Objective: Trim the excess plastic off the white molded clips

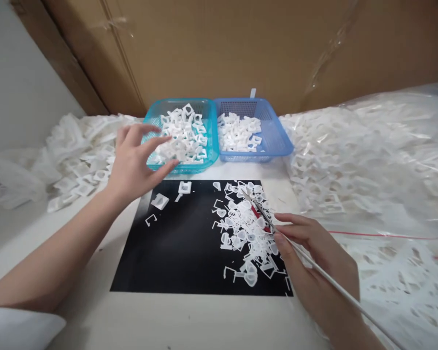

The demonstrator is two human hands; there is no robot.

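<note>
Brown cardboard was noted behind a white table. A clear plastic bag, filled with white pieces, was spread along the right side. A black mat was laid at the centre. Beyond it 2 baskets were placed side by side: a turquoise basket, well loaded with white parts, and a blue basket, more lightly filled. The left hand was held at the turquoise basket's near left side, fingers spread wide and nothing seen gripped; contact with the contents could not be told. By the right hand a slim tool was grasped between thumb and fingers, its pointed metal tip directed over a heap of white offcuts at the mat's right. At the mat's upper left, 2 squarish white pieces and 1 thin bent strip were observed, set apart.
</note>
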